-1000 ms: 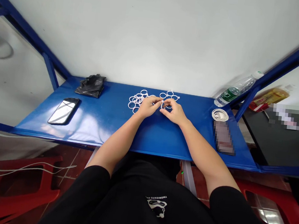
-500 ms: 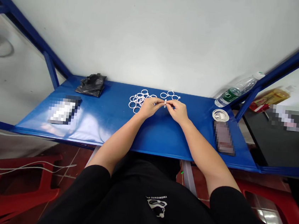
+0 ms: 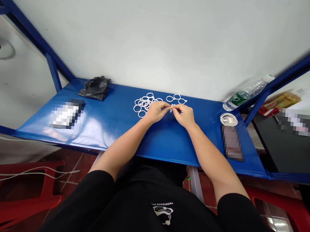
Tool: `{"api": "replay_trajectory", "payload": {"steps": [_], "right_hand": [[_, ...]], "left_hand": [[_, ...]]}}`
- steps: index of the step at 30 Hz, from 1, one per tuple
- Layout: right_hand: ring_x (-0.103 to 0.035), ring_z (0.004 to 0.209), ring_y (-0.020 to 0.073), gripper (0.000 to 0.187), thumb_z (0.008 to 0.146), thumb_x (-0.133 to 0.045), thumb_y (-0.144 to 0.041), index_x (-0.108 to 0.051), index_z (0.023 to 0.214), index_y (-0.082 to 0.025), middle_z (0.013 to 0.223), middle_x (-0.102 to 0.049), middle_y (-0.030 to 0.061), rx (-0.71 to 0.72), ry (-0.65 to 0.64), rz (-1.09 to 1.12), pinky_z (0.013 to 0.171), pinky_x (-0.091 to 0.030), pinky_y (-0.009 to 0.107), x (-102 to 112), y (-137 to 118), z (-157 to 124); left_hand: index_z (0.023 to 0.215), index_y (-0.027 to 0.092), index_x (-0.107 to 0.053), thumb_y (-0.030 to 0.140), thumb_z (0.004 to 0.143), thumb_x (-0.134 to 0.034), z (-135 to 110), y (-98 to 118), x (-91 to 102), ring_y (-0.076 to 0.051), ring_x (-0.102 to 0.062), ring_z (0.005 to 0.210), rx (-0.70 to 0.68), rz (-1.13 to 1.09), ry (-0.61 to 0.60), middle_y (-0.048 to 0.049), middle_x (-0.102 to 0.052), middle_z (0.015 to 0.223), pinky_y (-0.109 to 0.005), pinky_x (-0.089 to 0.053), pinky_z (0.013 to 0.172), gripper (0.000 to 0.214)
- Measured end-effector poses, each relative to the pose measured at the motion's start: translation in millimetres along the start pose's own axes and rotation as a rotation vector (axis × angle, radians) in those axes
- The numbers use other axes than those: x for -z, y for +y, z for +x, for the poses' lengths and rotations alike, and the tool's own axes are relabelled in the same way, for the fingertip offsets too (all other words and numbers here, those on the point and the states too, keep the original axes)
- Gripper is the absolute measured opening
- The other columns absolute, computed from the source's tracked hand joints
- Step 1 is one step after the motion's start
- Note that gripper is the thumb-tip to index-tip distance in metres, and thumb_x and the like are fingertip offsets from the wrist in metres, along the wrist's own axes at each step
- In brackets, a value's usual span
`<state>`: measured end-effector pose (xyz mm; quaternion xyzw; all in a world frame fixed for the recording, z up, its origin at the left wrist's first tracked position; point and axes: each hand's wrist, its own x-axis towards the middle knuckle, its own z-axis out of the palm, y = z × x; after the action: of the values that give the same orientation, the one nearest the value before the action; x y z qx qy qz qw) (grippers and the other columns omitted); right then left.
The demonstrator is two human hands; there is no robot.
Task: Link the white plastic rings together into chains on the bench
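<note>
My left hand [image 3: 157, 112] and my right hand [image 3: 184, 115] meet above the middle of the blue table. Between their pinched fingertips is a small white plastic piece [image 3: 171, 109], mostly covered by the fingers; it looks like a white ring seen edge-on. A pile of white plastic rings [image 3: 142, 105] with small tabs lies just left of and partly behind my left hand. Beyond my fingertips, near the wall, three more white rings [image 3: 177, 97] rest close together.
On the blue table [image 3: 110, 118] a crumpled black plastic bag [image 3: 95, 87] and a blurred pale object [image 3: 67, 115] lie left. To the right are a leaning water bottle [image 3: 247, 92], a coiled white cable [image 3: 229, 119] and a blurred phone-like object [image 3: 233, 142]. A white wall stands behind.
My fingertips have shifted slightly around the small white piece, which looks a little turned. Both hands stay in nearly the same place, and the rings on the table lie as before.
</note>
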<state>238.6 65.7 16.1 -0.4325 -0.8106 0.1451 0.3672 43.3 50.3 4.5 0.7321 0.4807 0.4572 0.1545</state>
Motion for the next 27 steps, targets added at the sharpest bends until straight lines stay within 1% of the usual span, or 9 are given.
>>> {"api": "replay_trajectory", "payload": {"steps": [5, 8, 11, 13, 15, 17, 21, 24, 27], "right_hand": [[-0.077, 0.101, 0.0254, 0.03, 0.102, -0.055, -0.035, -0.082, 0.111, -0.027, 0.113, -0.083, 0.0052, -0.004, 0.013, -0.03, 0.096, -0.059, 0.04, 5, 6, 3], [-0.075, 0.105, 0.0269, 0.032, 0.101, -0.054, -0.029, -0.081, 0.116, -0.024, 0.117, -0.081, 0.0075, -0.065, 0.039, -0.095, 0.099, -0.059, 0.043, 11, 23, 8], [-0.073, 0.107, 0.0296, 0.033, 0.096, -0.056, -0.023, -0.08, 0.118, -0.023, 0.121, -0.078, 0.0096, -0.162, -0.005, -0.172, 0.097, -0.059, 0.046, 17, 46, 12], [-0.071, 0.111, 0.0316, 0.035, 0.094, -0.057, -0.02, -0.08, 0.12, -0.022, 0.124, -0.076, 0.0117, -0.191, -0.05, -0.21, 0.101, -0.057, 0.049, 18, 57, 14], [-0.069, 0.115, 0.0335, 0.033, 0.096, -0.058, -0.024, -0.08, 0.121, -0.021, 0.125, -0.075, 0.0133, -0.215, -0.078, -0.233, 0.104, -0.055, 0.051, 18, 62, 15], [-0.067, 0.117, 0.0348, 0.034, 0.099, -0.062, -0.036, -0.079, 0.124, -0.021, 0.124, -0.075, 0.0139, -0.217, -0.09, -0.245, 0.104, -0.054, 0.053, 15, 59, 16], [-0.063, 0.124, 0.0368, 0.048, 0.093, -0.074, -0.054, -0.076, 0.131, -0.025, 0.134, -0.072, 0.0122, -0.119, -0.173, -0.261, 0.108, -0.05, 0.055, 5, 44, 13], [-0.062, 0.126, 0.0364, 0.04, 0.093, -0.076, -0.047, -0.078, 0.129, -0.028, 0.136, -0.072, 0.0101, -0.055, -0.267, -0.271, 0.108, -0.05, 0.055, 0, 36, 11], [-0.064, 0.123, 0.0345, 0.03, 0.095, -0.071, -0.035, -0.079, 0.124, -0.028, 0.132, -0.074, 0.0091, -0.038, -0.269, -0.267, 0.107, -0.051, 0.054, -1, 33, 11]], "left_hand": [[0.098, 0.024, -0.076, 0.032, 0.101, -0.066, 3, -1, 4.1, -0.021, -0.075, 0.092, -0.046, 0.089, 0.061, -0.0049, -0.081, 0.097, -0.037, -0.057, 0.09, 0.013], [0.096, 0.024, -0.073, 0.029, 0.102, -0.064, 7, -3, 13.5, -0.024, -0.073, 0.103, -0.02, 0.177, 0.211, -0.0072, -0.079, 0.103, -0.043, -0.053, 0.101, 0.012], [0.1, 0.024, -0.069, 0.024, 0.101, -0.06, 8, -5, 24.4, -0.026, -0.068, 0.121, 0.04, 0.197, 0.382, -0.0092, -0.077, 0.119, -0.048, -0.048, 0.111, 0.009], [0.102, 0.024, -0.067, 0.021, 0.102, -0.056, 9, -8, 29.6, -0.025, -0.068, 0.123, 0.068, 0.181, 0.443, -0.0088, -0.076, 0.121, -0.047, -0.048, 0.112, 0.012], [0.099, 0.025, -0.066, 0.019, 0.101, -0.054, 9, -11, 32.2, -0.024, -0.07, 0.114, 0.087, 0.188, 0.458, -0.0074, -0.077, 0.111, -0.047, -0.049, 0.109, 0.013], [0.095, 0.025, -0.066, 0.019, 0.098, -0.056, 9, -14, 32.2, -0.024, -0.07, 0.103, 0.095, 0.228, 0.451, -0.0059, -0.077, 0.1, -0.046, -0.049, 0.107, 0.012], [0.093, 0.025, -0.066, 0.017, 0.091, -0.06, 9, -16, 28.5, -0.026, -0.068, 0.098, 0.085, 0.308, 0.414, -0.005, -0.076, 0.095, -0.047, -0.045, 0.103, 0.01], [0.091, 0.025, -0.066, 0.017, 0.088, -0.061, 7, -15, 26.2, -0.028, -0.066, 0.102, 0.1, 0.34, 0.369, -0.0053, -0.076, 0.099, -0.048, -0.042, 0.103, 0.011], [0.087, 0.025, -0.064, 0.016, 0.085, -0.062, 6, -17, 25.4, -0.03, -0.064, 0.101, 0.154, 0.374, 0.325, -0.0059, -0.075, 0.097, -0.051, -0.038, 0.104, 0.01]]}}
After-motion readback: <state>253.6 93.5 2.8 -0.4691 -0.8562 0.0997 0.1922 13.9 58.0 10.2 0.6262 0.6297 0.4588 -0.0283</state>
